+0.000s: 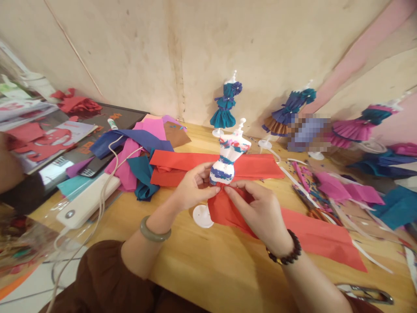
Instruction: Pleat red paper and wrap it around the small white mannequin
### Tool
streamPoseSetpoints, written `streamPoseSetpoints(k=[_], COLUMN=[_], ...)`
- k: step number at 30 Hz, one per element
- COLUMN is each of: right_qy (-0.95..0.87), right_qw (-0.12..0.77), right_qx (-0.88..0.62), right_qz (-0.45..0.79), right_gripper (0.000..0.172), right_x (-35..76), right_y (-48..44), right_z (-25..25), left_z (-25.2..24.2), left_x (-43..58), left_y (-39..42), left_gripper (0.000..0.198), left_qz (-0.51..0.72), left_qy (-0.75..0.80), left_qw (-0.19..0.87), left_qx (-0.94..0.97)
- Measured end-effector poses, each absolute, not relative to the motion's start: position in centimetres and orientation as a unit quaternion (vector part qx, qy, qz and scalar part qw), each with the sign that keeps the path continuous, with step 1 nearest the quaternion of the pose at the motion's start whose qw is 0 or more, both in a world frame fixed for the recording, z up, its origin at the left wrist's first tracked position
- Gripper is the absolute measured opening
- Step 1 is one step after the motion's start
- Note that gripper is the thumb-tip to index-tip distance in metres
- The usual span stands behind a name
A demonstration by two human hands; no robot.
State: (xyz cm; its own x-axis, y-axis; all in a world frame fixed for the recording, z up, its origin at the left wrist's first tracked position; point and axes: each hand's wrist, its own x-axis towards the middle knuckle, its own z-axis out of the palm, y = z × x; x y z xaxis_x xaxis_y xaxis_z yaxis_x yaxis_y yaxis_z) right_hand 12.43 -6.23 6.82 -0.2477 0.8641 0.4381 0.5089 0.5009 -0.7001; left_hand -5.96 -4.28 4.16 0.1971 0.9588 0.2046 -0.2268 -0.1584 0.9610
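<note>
A small white dress-form mannequin stands tilted over the table, with patches of blue and pink along its bust, waist and hips. My left hand is closed around its hip, fingers behind and thumb in front. At the lower hip my right hand pinches the gathered end of a red strip, paper or cloth. From there the strip runs down to the right across the table. The mannequin's round white base shows below my left hand. Behind it lies another folded red strip.
Three dressed mannequins, one in teal, stand along the wall. Orange-handled scissors and scraps lie right, thread snips near the front right. A white power bank with a cable and coloured pieces lie left.
</note>
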Motion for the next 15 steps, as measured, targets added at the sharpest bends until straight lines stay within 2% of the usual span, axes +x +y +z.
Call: streamPoseSetpoints(k=[15], right_qy=[-0.744], right_qw=[0.412], right_qx=[-0.473], right_qz=[0.231], right_gripper=[0.014], right_x=[12.08], right_y=[-6.23], right_z=[6.81], left_z=[4.33], left_x=[-5.86], left_y=[-4.49], left_gripper=[0.053], left_qz=[0.537], left_qy=[0.324], left_qw=[0.575], left_qx=[0.525])
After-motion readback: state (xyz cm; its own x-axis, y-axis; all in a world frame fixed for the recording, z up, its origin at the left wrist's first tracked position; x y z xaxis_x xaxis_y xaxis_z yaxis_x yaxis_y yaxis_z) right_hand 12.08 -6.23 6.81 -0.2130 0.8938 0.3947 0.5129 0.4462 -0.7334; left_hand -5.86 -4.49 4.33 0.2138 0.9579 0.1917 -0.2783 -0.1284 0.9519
